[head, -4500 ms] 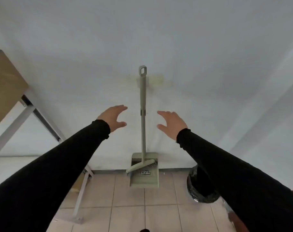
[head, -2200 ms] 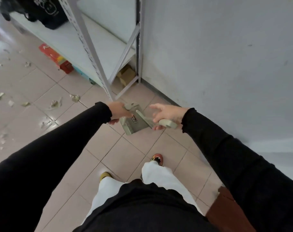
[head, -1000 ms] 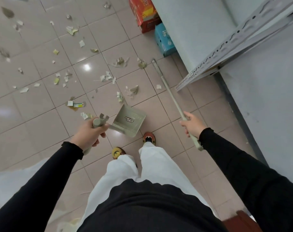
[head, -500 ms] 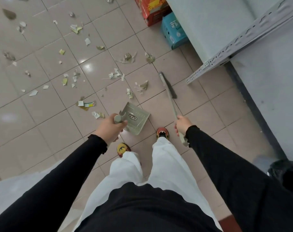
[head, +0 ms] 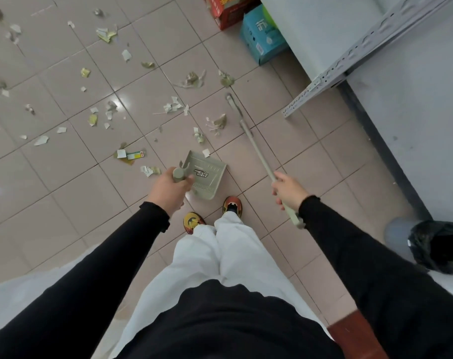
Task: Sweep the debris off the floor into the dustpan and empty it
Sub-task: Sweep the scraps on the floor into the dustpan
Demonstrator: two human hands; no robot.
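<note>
My left hand (head: 169, 189) grips the handle of a grey-green dustpan (head: 207, 174), which hangs just above the tiled floor in front of my feet. My right hand (head: 287, 189) holds the long grey-green broom (head: 254, 146) by its upper shaft; the shaft slants away to the upper left and its head sits near the floor around the nearest scraps. Torn paper debris (head: 173, 108) lies scattered over the tiles ahead and to the left, with a small pile (head: 131, 155) just left of the dustpan.
A metal shelving unit (head: 349, 60) stands at the right along a white wall, with a blue box (head: 261, 37) and a red box (head: 226, 11) under it. A bin lined with a black bag (head: 435, 244) stands at the right. My shoes (head: 212, 212) are close behind the dustpan.
Over the last seconds I took the broom and dustpan from the wall, split them and turned toward the littered floor. In the last half second the broom head swung further out.
</note>
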